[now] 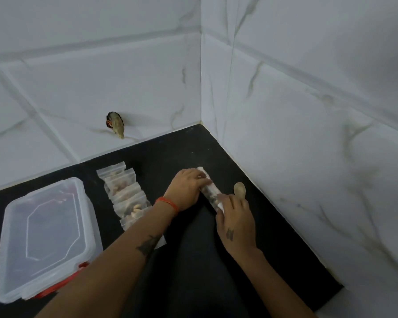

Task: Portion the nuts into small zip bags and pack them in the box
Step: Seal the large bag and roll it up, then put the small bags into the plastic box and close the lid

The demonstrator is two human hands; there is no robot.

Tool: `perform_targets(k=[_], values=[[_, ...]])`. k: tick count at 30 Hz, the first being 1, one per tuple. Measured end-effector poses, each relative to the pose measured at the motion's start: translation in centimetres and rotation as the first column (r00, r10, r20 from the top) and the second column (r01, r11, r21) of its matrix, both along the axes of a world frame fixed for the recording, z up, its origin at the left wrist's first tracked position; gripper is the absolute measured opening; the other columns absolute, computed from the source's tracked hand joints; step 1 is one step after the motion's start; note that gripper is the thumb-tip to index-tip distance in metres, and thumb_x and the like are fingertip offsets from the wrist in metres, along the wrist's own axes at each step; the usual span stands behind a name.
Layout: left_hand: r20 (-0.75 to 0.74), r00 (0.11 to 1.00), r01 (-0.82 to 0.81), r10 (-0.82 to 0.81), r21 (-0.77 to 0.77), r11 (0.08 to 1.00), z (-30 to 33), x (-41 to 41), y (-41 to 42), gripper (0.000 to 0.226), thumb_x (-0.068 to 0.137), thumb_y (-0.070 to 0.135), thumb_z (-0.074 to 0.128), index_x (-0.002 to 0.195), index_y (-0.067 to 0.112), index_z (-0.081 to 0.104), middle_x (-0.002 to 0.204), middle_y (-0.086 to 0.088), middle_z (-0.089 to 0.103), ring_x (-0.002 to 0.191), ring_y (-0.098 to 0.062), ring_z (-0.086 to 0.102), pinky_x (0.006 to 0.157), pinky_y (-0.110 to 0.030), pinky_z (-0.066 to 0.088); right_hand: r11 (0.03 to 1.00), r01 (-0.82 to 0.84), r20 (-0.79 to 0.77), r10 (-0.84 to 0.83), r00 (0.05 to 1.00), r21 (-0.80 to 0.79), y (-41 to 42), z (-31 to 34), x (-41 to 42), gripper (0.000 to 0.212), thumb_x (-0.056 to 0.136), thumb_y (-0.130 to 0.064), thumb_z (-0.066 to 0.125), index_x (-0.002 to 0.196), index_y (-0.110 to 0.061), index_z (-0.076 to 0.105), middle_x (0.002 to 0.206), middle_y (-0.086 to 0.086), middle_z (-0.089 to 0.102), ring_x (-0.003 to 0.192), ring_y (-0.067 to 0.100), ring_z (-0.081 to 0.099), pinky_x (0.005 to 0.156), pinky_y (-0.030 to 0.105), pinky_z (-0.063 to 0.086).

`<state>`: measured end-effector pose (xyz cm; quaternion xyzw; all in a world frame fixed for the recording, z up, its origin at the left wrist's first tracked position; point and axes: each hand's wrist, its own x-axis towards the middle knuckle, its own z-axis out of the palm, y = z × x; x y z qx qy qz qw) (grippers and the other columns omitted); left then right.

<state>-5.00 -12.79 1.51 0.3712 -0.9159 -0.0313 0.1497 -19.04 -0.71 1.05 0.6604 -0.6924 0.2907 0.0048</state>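
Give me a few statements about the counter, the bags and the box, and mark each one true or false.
1. Both hands, left hand and right hand, are on one zip bag. True.
2. The plastic box stands open. False: its clear lid is on.
3. A row of filled bags lies between the box and the hands. True.
4. The wooden spoon lies inside the box. False: it is on the black counter, beside the right hand.

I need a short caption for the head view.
Both hands press a nut-filled zip bag on the black counter, beside filled bags.
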Motion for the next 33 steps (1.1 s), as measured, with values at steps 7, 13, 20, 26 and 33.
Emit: perform_targets(k=[7,13,20,26,33], values=[[-0.015,0.999,-0.03,0.037,0.299,0.954,-2.4,0.5,2.1,0.077,0.086,0.068,0.01,0.151,0.026,0.014,0.158,0.005,-0.001,0.145,-0.011,-0.005,0.119,-0.034,-0.004,0.965,-0.013,-0.228,0.075,0.971,0.262,1.6,-2.6,1.2,0.057,0.094,-0.042,0.027,0.138,-0.009,0.043,0.147,0.011,0.039,0.14,0.026,0.028,0.113,0.043,0.021],[0.182,0.98,-0.122,0.077,0.248,0.961,-2.9,0.3,2.5,0.085,0.071,0.073,-0.024,0.145,0.034,-0.011,0.15,0.013,-0.021,0.139,-0.008,-0.023,0.116,-0.042,-0.013,0.907,-0.005,-0.162,0.08,0.984,0.42,1.7,-2.0,1.5,0.075,0.095,-0.059,0.004,0.142,-0.012,0.038,0.148,0.007,0.04,0.139,0.02,0.029,0.114,0.033,0.003],[0.084,0.993,-0.105,0.079,0.36,0.927,-0.9,-0.4,2.2,0.048,0.097,0.041,0.044,0.143,0.027,0.039,0.159,-0.001,0.007,0.147,-0.023,0.005,0.117,-0.05,0.012,0.9,-0.171,0.225,0.085,0.971,0.4,1.5,-0.2,0.5,0.07,0.091,-0.062,0.019,0.147,-0.021,0.026,0.152,-0.001,0.031,0.143,0.011,0.019,0.117,0.027,0.004],[-0.362,0.922,-0.053,0.135,0.228,0.972,3.2,0.7,4.4,0.018,0.087,0.016,0.064,0.102,0.018,0.072,0.145,0.0,0.043,0.12,-0.021,0.052,0.099,-0.032,0.044,0.937,-0.158,0.308,0.058,0.95,0.312,0.6,3.4,0.0,0.03,0.094,-0.029,0.052,0.121,-0.016,0.055,0.124,0.002,0.049,0.103,0.015,0.056,0.089,0.027,0.048],[-0.439,0.871,-0.19,0.222,0.117,0.975,7.0,10.4,8.8,0.014,0.085,0.015,0.068,0.098,0.016,0.073,0.129,-0.004,0.059,0.108,-0.015,0.061,0.092,-0.024,0.045,0.989,-0.138,0.301,0.117,0.946,0.049,0.8,7.9,4.1,0.021,0.087,-0.02,0.064,0.107,-0.017,0.07,0.107,-0.003,0.067,0.09,0.002,0.051,0.087,0.0,0.029]])
